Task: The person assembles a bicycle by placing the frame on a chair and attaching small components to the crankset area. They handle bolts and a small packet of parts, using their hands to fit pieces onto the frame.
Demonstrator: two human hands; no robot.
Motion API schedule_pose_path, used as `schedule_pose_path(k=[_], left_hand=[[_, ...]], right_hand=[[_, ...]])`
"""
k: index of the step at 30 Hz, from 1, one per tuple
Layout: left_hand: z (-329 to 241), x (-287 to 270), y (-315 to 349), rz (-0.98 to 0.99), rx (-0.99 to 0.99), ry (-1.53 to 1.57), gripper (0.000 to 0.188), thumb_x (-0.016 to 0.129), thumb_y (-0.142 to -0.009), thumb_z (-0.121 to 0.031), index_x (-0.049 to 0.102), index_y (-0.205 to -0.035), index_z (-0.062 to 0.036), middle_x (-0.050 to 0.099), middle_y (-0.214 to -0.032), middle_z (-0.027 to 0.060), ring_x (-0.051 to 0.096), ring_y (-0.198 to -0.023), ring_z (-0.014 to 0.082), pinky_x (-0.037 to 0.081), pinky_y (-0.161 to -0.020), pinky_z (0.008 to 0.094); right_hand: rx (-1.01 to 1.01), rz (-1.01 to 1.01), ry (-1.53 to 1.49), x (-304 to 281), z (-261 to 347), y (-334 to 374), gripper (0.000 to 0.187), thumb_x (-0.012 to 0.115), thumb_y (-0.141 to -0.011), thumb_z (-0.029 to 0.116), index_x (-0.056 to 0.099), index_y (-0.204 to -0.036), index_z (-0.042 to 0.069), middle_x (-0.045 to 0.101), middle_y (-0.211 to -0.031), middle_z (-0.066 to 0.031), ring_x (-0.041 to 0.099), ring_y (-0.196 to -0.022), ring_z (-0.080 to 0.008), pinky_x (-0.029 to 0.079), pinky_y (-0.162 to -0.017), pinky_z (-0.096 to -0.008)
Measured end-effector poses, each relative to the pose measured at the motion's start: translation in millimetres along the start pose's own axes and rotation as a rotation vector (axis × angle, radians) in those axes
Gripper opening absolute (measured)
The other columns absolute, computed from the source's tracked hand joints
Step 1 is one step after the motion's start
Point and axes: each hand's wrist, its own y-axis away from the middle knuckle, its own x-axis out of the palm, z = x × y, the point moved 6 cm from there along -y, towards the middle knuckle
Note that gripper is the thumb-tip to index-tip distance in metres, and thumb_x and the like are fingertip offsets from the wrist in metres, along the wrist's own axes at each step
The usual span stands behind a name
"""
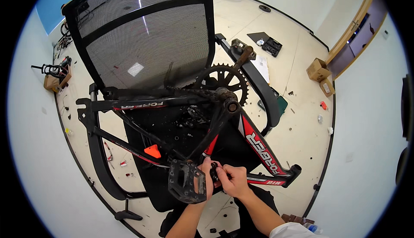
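An upturned black and red bicycle frame [258, 147] rests on the seat of a black office chair [142, 177]. Both my hands meet at the lower end of its red-marked seat tube [210, 145]. My left hand [206, 178] is closed around a small dark part [214, 171] there, partly hidden by the fingers. From the right, my right hand [235, 181] pinches the same part. A black platform pedal [187, 182] stands in front of my left hand and covers some of it. Higher up, the toothed chainring [246, 85] is mounted beside the bottom bracket [233, 106].
The chair's mesh back [146, 40] rises behind the frame, and its right armrest [261, 78] runs past the chainring. An orange piece [152, 151] and loose hardware lie on the seat. A toolbox [271, 46], cardboard boxes [319, 70] and scattered small parts are on the floor.
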Motion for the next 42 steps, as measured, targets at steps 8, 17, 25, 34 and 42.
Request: schedule_pose_path(k=[8,17,25,34,42], left_hand=[[1.2,4.0,3.5,0.009,0.072,-0.081,0.048,0.034,-0.103,-0.034,0.062,-0.084,-0.0004,0.056,-0.064,0.0022,0.047,-0.050,0.0094,0.036,-0.046,0.0229],[-2.8,10.6,-6.6,0.069,-0.110,0.426,0.048,0.035,-0.101,-0.044,0.053,-0.085,-0.0030,0.046,-0.057,0.0062,0.039,-0.041,0.0145,0.031,-0.041,0.0281],[10.3,25.0,-5.1,0.056,-0.262,0.283,0.053,0.038,-0.100,-0.050,0.055,-0.084,-0.0027,0.049,-0.057,0.0048,0.042,-0.039,0.0121,0.032,-0.037,0.0253],[8.3,19.3,-6.5,0.068,-0.190,0.202,0.055,0.036,-0.101,-0.052,0.056,-0.084,-0.0041,0.051,-0.059,0.0028,0.044,-0.040,0.0103,0.034,-0.036,0.0235],[10.8,15.7,-9.7,0.010,-0.094,0.091,0.053,0.038,-0.102,-0.049,0.059,-0.084,-0.0034,0.055,-0.062,0.0022,0.047,-0.043,0.0086,0.035,-0.037,0.0227]], right_hand=[[0.178,-0.002,-0.171,-3.6,-5.5,2.1,0.032,0.059,-0.094,0.010,0.055,-0.065,-0.003,0.058,-0.057,-0.0031,0.061,-0.054,-0.0068,0.047,-0.049,-0.0221],[-0.004,-0.029,0.000,-28.1,-16.2,-7.3,0.032,0.055,-0.095,0.011,0.049,-0.065,0.002,0.047,-0.052,0.0019,0.040,-0.047,-0.0051,0.031,-0.043,-0.0244],[0.263,0.039,-0.440,-21.9,-22.8,-7.8,0.032,0.049,-0.097,0.023,0.046,-0.071,0.004,0.043,-0.052,0.0022,0.034,-0.046,-0.0034,0.025,-0.043,-0.0220],[0.252,0.149,-0.278,-11.5,-9.5,-10.1,0.025,0.043,-0.097,0.008,0.046,-0.073,0.000,0.054,-0.059,-0.0045,0.059,-0.053,-0.0094,0.050,-0.049,-0.0235],[0.204,0.105,-0.017,-8.8,-10.8,-6.3,0.024,0.041,-0.098,0.008,0.047,-0.078,-0.002,0.058,-0.059,-0.0070,0.062,-0.052,-0.0116,0.050,-0.048,-0.0251]])
